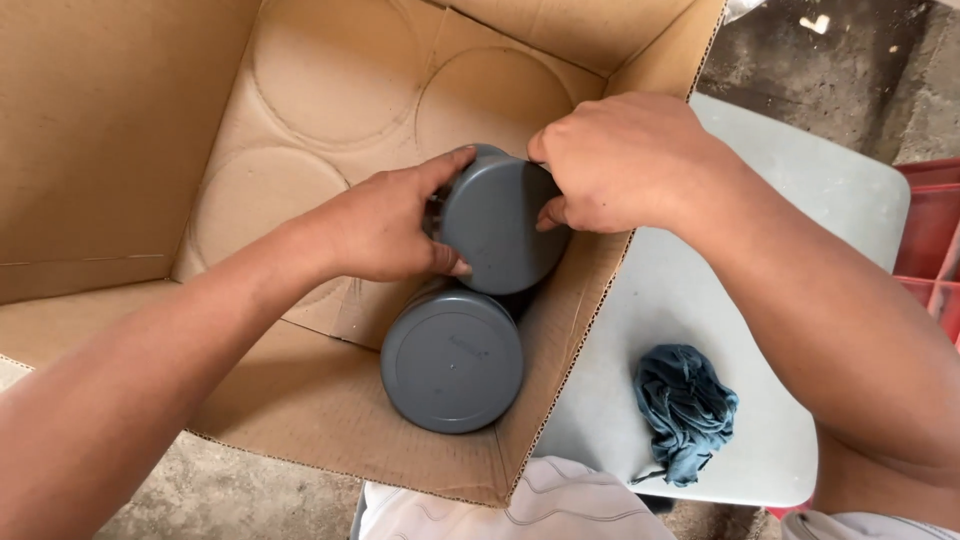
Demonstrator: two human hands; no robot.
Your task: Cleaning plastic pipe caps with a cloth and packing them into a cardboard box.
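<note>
Both hands (500,200) clasp grey can (497,222).

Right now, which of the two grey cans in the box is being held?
The farther grey can, gripped by both hands, left and right; the nearer grey can lies untouched below it.

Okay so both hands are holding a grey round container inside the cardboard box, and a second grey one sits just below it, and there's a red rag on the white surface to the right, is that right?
Nearly. The head view shows the rag is dark blue, not red. The rest holds: the left hand and right hand grip the upper grey container inside the cardboard box, a second grey container sits just below, and the rag lies on the white surface.
</note>
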